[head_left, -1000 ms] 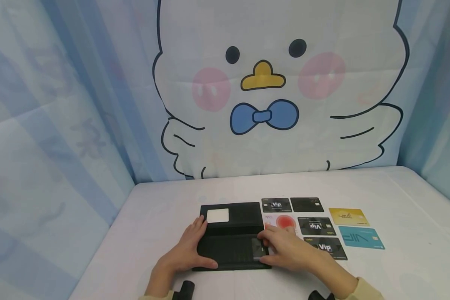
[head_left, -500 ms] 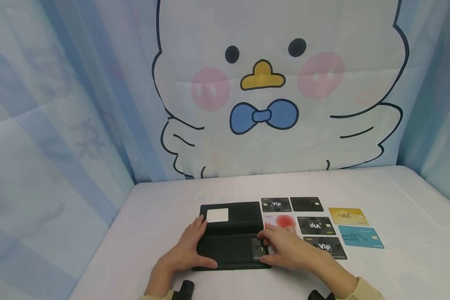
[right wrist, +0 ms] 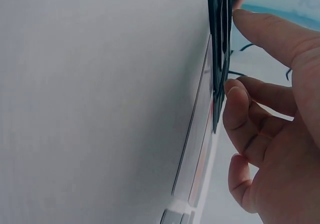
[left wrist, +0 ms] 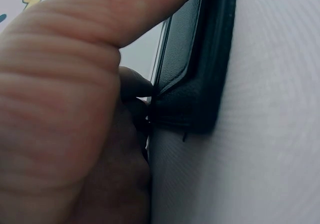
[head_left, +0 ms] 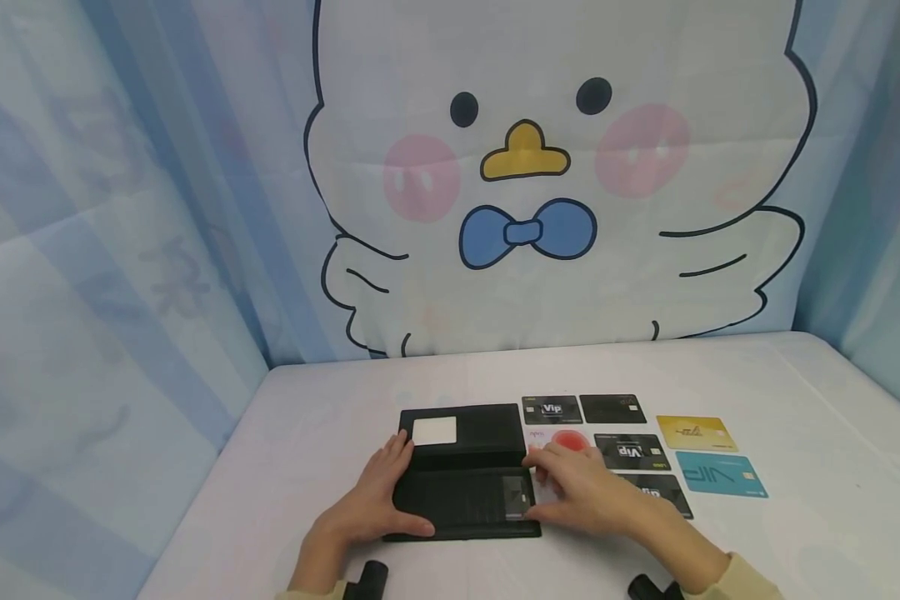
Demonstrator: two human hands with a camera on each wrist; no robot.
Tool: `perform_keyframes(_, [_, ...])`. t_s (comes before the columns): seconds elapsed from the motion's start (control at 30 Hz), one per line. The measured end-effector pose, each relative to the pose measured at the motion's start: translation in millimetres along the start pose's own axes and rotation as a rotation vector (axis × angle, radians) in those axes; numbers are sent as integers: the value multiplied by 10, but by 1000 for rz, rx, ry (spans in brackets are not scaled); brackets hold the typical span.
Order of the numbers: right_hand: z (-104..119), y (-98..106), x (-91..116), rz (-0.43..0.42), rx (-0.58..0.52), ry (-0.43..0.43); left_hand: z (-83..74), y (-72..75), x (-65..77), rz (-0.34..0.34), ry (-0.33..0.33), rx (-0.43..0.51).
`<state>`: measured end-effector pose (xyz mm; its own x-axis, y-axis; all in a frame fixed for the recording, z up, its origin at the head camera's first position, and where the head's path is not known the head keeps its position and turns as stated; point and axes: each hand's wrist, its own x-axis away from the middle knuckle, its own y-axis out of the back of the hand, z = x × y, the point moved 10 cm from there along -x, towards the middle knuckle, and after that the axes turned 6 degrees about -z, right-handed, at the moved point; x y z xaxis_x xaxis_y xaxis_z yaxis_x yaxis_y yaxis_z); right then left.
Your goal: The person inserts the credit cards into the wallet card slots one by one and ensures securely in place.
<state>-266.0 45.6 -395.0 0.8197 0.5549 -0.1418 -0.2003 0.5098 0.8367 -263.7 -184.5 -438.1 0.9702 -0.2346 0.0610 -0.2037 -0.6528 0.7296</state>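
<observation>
A black wallet lies spread flat on the table in the head view. My left hand rests along its left edge, thumb on the lower flap and straight fingers by the upper one. In the left wrist view, that thumb lies across the wallet's corner. A dark card sits in the lower flap's right end. Beside it is my right hand, thumb and forefinger apart at the wallet's right edge. The right wrist view shows the thumb extended and the other fingers bent, with nothing visible between them.
Several cards lie to the right: black ones, a gold one, a teal one. My right hand partly covers a card with a red circle and a black Vip card. A white rectangle shows on the upper flap.
My right hand has shifted slightly right, uncovering more of the dark card's end and covering more of the nearest black Vip card. The left hand stays in place.
</observation>
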Motion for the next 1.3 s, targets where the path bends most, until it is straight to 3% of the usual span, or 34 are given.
perform_keyframes(0.43, [-39,26,35,0,1,19,39,-12,-14,3,13,-1])
perform_keyframes(0.9, [-120,82,88,-6,34,-19,32,-12,-8,-5,21,3])
perform_keyframes(1.3, [-310,178,189,-12,86,-122,27,-6,-7,-2,19,2])
